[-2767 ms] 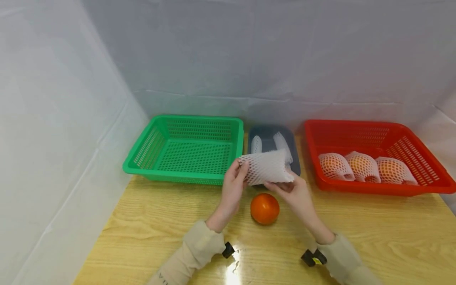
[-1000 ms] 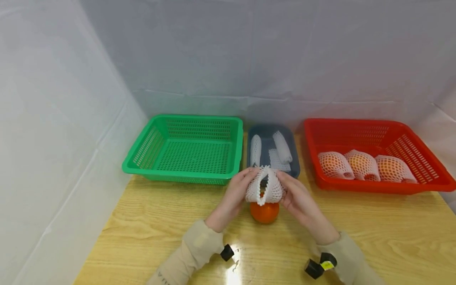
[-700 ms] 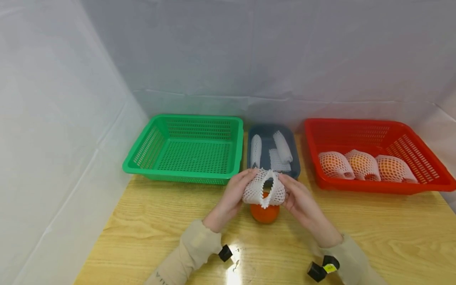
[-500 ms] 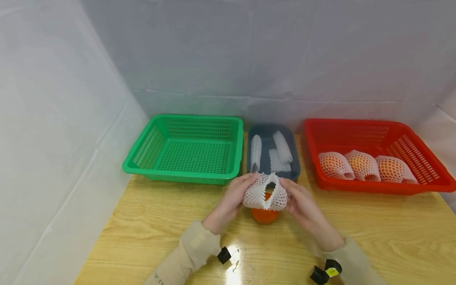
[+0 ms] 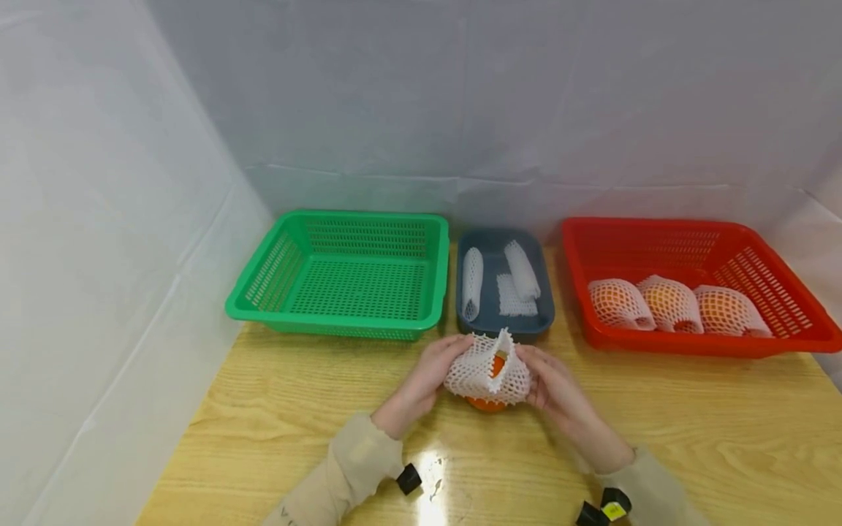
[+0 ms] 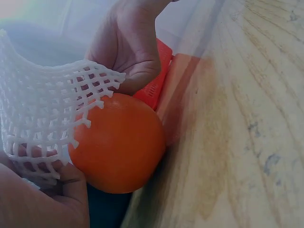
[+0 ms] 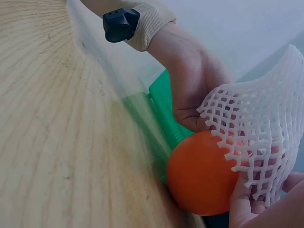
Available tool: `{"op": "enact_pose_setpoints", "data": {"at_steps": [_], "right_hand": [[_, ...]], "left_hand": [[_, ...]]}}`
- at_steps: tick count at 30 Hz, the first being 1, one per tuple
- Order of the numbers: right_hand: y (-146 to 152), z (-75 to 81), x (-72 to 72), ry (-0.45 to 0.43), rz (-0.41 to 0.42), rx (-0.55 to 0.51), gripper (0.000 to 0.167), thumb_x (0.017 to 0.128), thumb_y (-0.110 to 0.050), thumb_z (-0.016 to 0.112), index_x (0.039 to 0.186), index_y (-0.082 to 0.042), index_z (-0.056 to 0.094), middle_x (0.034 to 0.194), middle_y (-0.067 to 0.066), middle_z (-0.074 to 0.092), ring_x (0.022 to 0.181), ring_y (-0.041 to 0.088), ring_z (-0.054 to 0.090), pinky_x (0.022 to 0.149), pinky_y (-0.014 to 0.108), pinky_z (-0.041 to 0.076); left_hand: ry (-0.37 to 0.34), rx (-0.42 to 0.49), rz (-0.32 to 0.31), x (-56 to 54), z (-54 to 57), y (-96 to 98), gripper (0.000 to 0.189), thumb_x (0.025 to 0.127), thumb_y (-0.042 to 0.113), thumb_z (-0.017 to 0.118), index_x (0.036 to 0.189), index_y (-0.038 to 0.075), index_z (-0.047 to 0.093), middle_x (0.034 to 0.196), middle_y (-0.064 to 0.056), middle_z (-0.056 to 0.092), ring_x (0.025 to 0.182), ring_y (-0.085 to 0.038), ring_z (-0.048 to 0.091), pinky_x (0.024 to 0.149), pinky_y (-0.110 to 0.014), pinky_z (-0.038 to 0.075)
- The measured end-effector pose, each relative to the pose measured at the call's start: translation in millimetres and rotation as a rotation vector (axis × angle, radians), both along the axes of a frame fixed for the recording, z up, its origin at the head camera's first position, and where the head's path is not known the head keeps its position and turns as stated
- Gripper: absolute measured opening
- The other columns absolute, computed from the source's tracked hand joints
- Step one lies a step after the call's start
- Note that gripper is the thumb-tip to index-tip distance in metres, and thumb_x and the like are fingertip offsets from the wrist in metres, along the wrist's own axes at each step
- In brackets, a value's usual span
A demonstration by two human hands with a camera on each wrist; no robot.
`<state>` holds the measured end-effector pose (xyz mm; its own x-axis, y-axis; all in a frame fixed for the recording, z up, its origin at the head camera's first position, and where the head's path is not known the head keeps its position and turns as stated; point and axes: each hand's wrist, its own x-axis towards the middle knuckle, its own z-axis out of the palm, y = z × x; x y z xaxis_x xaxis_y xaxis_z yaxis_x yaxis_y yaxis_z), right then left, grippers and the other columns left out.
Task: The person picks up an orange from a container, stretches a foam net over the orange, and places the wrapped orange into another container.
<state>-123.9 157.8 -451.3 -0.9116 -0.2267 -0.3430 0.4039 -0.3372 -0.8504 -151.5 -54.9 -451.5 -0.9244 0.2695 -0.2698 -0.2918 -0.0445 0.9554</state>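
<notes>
My left hand (image 5: 427,372) and right hand (image 5: 559,387) hold a white foam fruit net (image 5: 470,371) between them, one at each side, with its mouth spread. Beneath it a smooth, round orange-red fruit (image 5: 487,405) rests on the table, its top partly inside the net. Seen from the left wrist, the net's lower edge (image 6: 90,102) hangs over the upper part of the fruit (image 6: 121,147), while the rest stays bare. From the right wrist, the fingertips of both hands are partly hidden behind the mesh, close to the fruit (image 7: 202,175).
Behind the hands stands a dark blue tray (image 5: 490,321) with several folded foam nets (image 5: 472,281). A green basket (image 5: 338,323) is at the left. At the right, a red basket (image 5: 691,345) holds three netted fruits (image 5: 671,303). A pale sheet (image 5: 421,109) hangs behind.
The net was first stretched flat above the fruit, then its mouth was opened. Both hands have since lowered it toward me, and it now covers the fruit's top.
</notes>
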Motion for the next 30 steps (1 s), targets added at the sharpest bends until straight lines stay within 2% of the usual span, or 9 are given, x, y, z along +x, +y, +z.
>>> {"op": "enact_pose_setpoints", "data": {"at_steps": [4, 7, 12, 15, 21, 24, 30], "right_hand": [[0, -6.4, 1.1, -0.026, 0.004, 0.002, 0.017, 0.109, -0.02, 0.047, 0.106, -0.017, 0.063, 0.096, -0.006, 0.071, 0.082, 0.005, 0.065, 0.071, 0.02, 0.054], [0, -11.1, 1.4, -0.044, 0.005, 0.005, 0.017, 0.109, -0.02, 0.047, 0.106, -0.016, 0.063, 0.095, -0.006, 0.072, 0.082, 0.006, 0.066, 0.071, 0.02, 0.054], [2, -16.0, 1.8, -0.053, 0.013, 0.007, 0.017, 0.109, -0.022, 0.046, 0.111, -0.014, 0.061, 0.095, -0.006, 0.072, 0.083, 0.006, 0.066, 0.072, 0.022, 0.054], [3, -18.9, 1.4, -0.058, 0.014, 0.001, 0.018, 0.11, -0.023, 0.046, 0.114, -0.013, 0.059, 0.097, -0.006, 0.072, 0.086, 0.006, 0.067, 0.074, 0.023, 0.055], [4, -24.9, 2.0, -0.089, 0.018, 0.022, 0.019, 0.109, -0.026, 0.046, 0.12, -0.012, 0.056, 0.1, -0.005, 0.07, 0.088, 0.008, 0.066, 0.076, 0.025, 0.055], [4, -28.9, 2.2, -0.095, 0.02, 0.041, 0.019, 0.11, -0.026, 0.045, 0.121, -0.014, 0.055, 0.099, -0.005, 0.068, 0.087, 0.008, 0.064, 0.075, 0.026, 0.054], [3, -34.1, 3.5, -0.047, 0.051, 0.076, 0.016, 0.111, -0.023, 0.042, 0.119, -0.016, 0.054, 0.095, -0.004, 0.066, 0.084, 0.009, 0.064, 0.071, 0.028, 0.055]], "left_hand": [[0.001, -0.022, 0.002, 2.0, -4.8, -1.4, 0.046, 0.103, 0.033, 0.057, 0.129, -0.004, 0.063, 0.11, -0.008, 0.07, 0.097, -0.013, 0.062, 0.095, -0.032, 0.051], [-0.016, -0.029, 0.001, 3.0, -9.2, -2.5, 0.048, 0.103, 0.032, 0.056, 0.133, -0.005, 0.06, 0.12, -0.014, 0.068, 0.106, -0.017, 0.062, 0.105, -0.039, 0.047], [-0.044, -0.022, 0.004, 2.7, -16.4, -2.9, 0.051, 0.104, 0.033, 0.055, 0.137, -0.005, 0.057, 0.131, -0.017, 0.064, 0.116, -0.021, 0.061, 0.11, -0.042, 0.043], [-0.048, -0.014, 0.013, 2.8, -20.1, -2.9, 0.051, 0.104, 0.032, 0.055, 0.138, -0.006, 0.056, 0.13, -0.016, 0.065, 0.111, -0.017, 0.061, 0.105, -0.037, 0.047], [-0.096, 0.018, 0.028, 4.7, -26.1, -1.6, 0.049, 0.105, 0.032, 0.052, 0.137, -0.005, 0.057, 0.112, -0.008, 0.07, 0.093, -0.01, 0.063, 0.084, -0.025, 0.052], [-0.111, 0.018, 0.04, 5.7, -28.0, 0.0, 0.05, 0.106, 0.031, 0.052, 0.139, -0.005, 0.055, 0.114, -0.007, 0.069, 0.095, -0.01, 0.062, 0.084, -0.024, 0.051], [-0.122, 0.017, 0.071, 7.9, -27.8, 4.0, 0.047, 0.106, 0.028, 0.051, 0.139, -0.006, 0.055, 0.116, -0.009, 0.068, 0.095, -0.011, 0.061, 0.082, -0.023, 0.051]]}}
